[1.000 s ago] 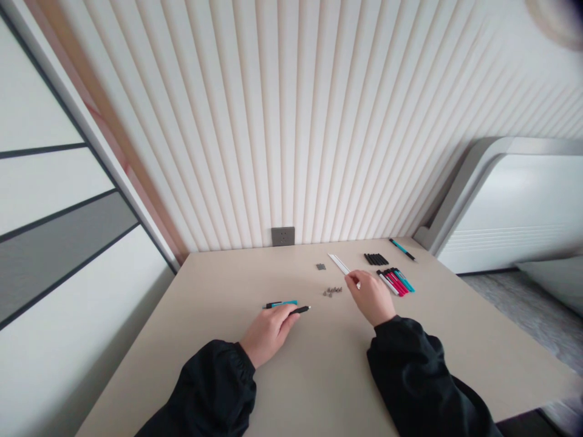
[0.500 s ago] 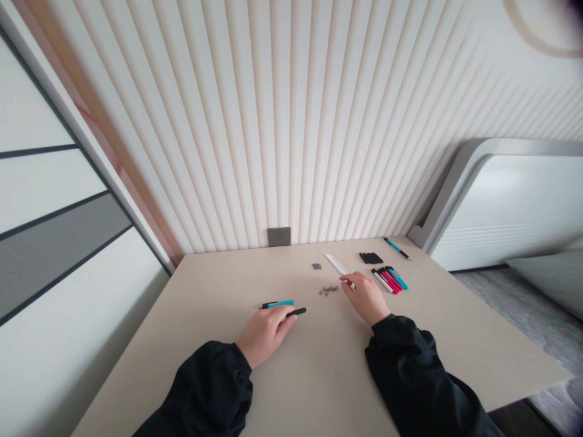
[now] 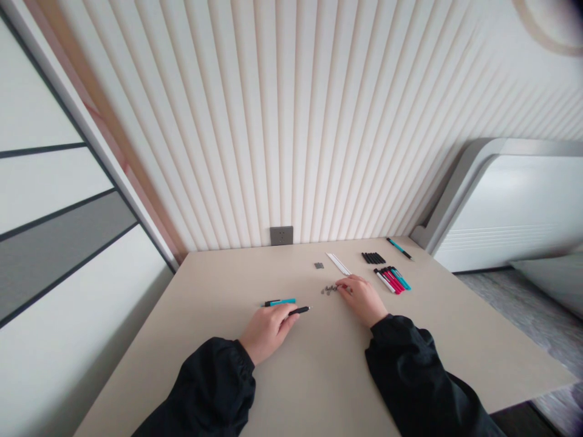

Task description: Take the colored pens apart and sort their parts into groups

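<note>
My left hand (image 3: 268, 331) is closed around a black pen part (image 3: 299, 310), whose thin tip points right. Just beyond its knuckles lies a blue pen barrel (image 3: 283, 301) with a black clip. My right hand (image 3: 363, 300) rests at the right end of a small heap of grey metal parts (image 3: 328, 291), thumb and forefinger pinched together. Whatever is between those fingertips is too small to make out. White thin refills or tubes (image 3: 337, 264) lie just past the right hand.
Black grips (image 3: 373, 258) lie in a row at the back right. White, red and blue pen barrels (image 3: 392, 280) sit in front of them. A blue and black pen (image 3: 399, 247) lies near the corner. Small grey pieces (image 3: 319, 265) lie near the socket (image 3: 281, 235).
My right hand has come down and slightly nearer, its fingertips now at the grey metal parts. My left hand keeps its hold on the black pen part. The view has shifted slightly.
</note>
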Motion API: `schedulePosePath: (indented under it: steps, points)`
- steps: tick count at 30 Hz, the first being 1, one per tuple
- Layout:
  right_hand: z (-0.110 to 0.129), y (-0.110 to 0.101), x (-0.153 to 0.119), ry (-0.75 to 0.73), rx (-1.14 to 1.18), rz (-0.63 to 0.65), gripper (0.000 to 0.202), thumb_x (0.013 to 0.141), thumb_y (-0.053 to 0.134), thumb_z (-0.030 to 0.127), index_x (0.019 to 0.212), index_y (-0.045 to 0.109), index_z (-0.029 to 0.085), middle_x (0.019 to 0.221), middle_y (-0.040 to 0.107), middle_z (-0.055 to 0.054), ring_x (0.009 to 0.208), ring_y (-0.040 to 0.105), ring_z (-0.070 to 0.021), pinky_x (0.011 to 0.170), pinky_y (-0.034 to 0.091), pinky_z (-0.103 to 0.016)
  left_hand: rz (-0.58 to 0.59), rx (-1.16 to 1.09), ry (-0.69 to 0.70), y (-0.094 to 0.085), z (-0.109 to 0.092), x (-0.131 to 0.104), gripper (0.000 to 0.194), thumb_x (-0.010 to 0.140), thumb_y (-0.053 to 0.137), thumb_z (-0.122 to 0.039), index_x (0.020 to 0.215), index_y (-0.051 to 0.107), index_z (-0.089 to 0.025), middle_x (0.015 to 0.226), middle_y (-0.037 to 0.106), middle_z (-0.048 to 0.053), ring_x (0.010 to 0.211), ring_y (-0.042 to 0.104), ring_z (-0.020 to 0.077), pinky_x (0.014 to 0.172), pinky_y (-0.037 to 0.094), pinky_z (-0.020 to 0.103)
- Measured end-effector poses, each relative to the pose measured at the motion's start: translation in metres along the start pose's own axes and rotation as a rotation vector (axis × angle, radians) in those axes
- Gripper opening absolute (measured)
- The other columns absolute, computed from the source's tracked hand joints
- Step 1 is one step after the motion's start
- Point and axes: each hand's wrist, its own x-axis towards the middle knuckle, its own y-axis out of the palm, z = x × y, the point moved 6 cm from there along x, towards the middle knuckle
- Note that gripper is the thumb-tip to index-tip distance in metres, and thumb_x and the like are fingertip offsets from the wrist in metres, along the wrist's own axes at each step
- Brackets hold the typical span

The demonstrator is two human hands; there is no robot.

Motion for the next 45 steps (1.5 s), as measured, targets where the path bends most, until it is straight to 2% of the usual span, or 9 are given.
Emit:
schedulePosePath:
  steps: [3, 6, 8, 11, 14, 18, 27, 34, 45]
  points:
    - [0.002, -0.009, -0.001, 0.044, 0.054, -0.087, 0.019, 0.083, 0.053, 0.028, 0.083, 0.071, 0.02, 0.081, 0.067, -0.006, 0.077, 0.06, -0.0196, 0.076, 0.042, -0.031, -0.014, -0.001, 0.008, -0.001, -0.001, 0.0, 0.018, 0.092, 0.05, -0.027, 0.103, 0.062, -0.02, 0.092, 0.072, 0.005, 0.076, 0.068, 0.0166, 0.071, 0.053, 0.026]
    - [0.009, -0.015, -0.004, 0.112, 0.284, -0.173, 0.023, 0.083, 0.055, 0.036, 0.083, 0.069, 0.018, 0.075, 0.067, -0.005, 0.067, 0.058, -0.0178, 0.067, 0.043, -0.03, -0.041, -0.019, 0.019, -0.003, -0.003, 0.0, 0.018, 0.092, 0.049, -0.026, 0.104, 0.061, -0.019, 0.089, 0.072, 0.004, 0.073, 0.067, 0.0154, 0.071, 0.052, 0.026]
    - [0.02, -0.007, -0.006, 0.116, 0.55, -0.126, 0.029, 0.082, 0.057, 0.043, 0.087, 0.069, 0.016, 0.075, 0.067, -0.006, 0.064, 0.057, -0.0167, 0.063, 0.044, -0.029, -0.056, -0.029, 0.016, -0.005, -0.004, 0.0, 0.018, 0.093, 0.048, -0.025, 0.104, 0.06, -0.019, 0.084, 0.071, 0.003, 0.067, 0.065, 0.0139, 0.068, 0.051, 0.024]
    - [0.042, 0.013, -0.011, 0.094, 0.885, 0.039, 0.036, 0.077, 0.064, 0.048, 0.088, 0.067, 0.015, 0.076, 0.068, -0.006, 0.065, 0.057, -0.0156, 0.061, 0.045, -0.027, -0.068, -0.033, 0.003, -0.008, -0.005, 0.001, 0.018, 0.093, 0.047, -0.027, 0.103, 0.059, -0.019, 0.078, 0.068, 0.002, 0.06, 0.062, 0.0121, 0.062, 0.049, 0.022]
    - [0.057, 0.028, -0.015, 0.098, 1.026, 0.149, 0.038, 0.071, 0.07, 0.05, 0.086, 0.067, 0.016, 0.075, 0.067, -0.004, 0.066, 0.057, -0.015, 0.061, 0.044, -0.027, -0.067, -0.023, -0.002, -0.01, -0.006, 0.001, 0.019, 0.093, 0.045, -0.028, 0.101, 0.059, -0.019, 0.073, 0.066, 0.001, 0.057, 0.059, 0.0112, 0.061, 0.047, 0.022]
    - [0.061, 0.035, -0.018, 0.13, 1.132, 0.191, 0.035, 0.072, 0.071, 0.048, 0.086, 0.067, 0.016, 0.074, 0.066, -0.003, 0.063, 0.055, -0.0123, 0.059, 0.042, -0.025, -0.059, -0.006, -0.008, -0.008, -0.004, 0.001, 0.018, 0.093, 0.045, -0.029, 0.099, 0.059, -0.018, 0.071, 0.065, 0.0, 0.055, 0.057, 0.0108, 0.059, 0.046, 0.021]
    - [0.064, 0.041, -0.021, 0.133, 1.127, 0.238, 0.037, 0.072, 0.07, 0.05, 0.088, 0.067, 0.017, 0.072, 0.064, -0.002, 0.061, 0.055, -0.0124, 0.058, 0.043, -0.025, -0.052, -0.031, -0.023, -0.005, -0.002, 0.0, 0.015, 0.091, 0.047, -0.026, 0.097, 0.059, -0.019, 0.075, 0.067, 0.0, 0.053, 0.055, 0.0095, 0.059, 0.046, 0.021]
    - [0.071, 0.037, -0.022, 0.089, 1.064, 0.261, 0.038, 0.073, 0.068, 0.051, 0.088, 0.068, 0.016, 0.072, 0.064, -0.002, 0.06, 0.053, -0.0114, 0.057, 0.043, -0.024, -0.061, -0.097, -0.012, -0.004, 0.001, -0.002, 0.019, 0.092, 0.047, -0.027, 0.103, 0.06, -0.019, 0.084, 0.069, 0.004, 0.069, 0.064, 0.013, 0.07, 0.051, 0.023]
    - [0.07, 0.037, -0.024, 0.031, 0.971, 0.265, 0.034, 0.08, 0.062, 0.049, 0.088, 0.066, 0.016, 0.07, 0.062, -0.001, 0.059, 0.052, -0.0117, 0.056, 0.04, -0.024, -0.042, -0.061, 0.033, -0.002, -0.001, -0.002, 0.02, 0.093, 0.048, -0.028, 0.106, 0.06, -0.019, 0.091, 0.071, 0.006, 0.077, 0.067, 0.0154, 0.074, 0.054, 0.026]
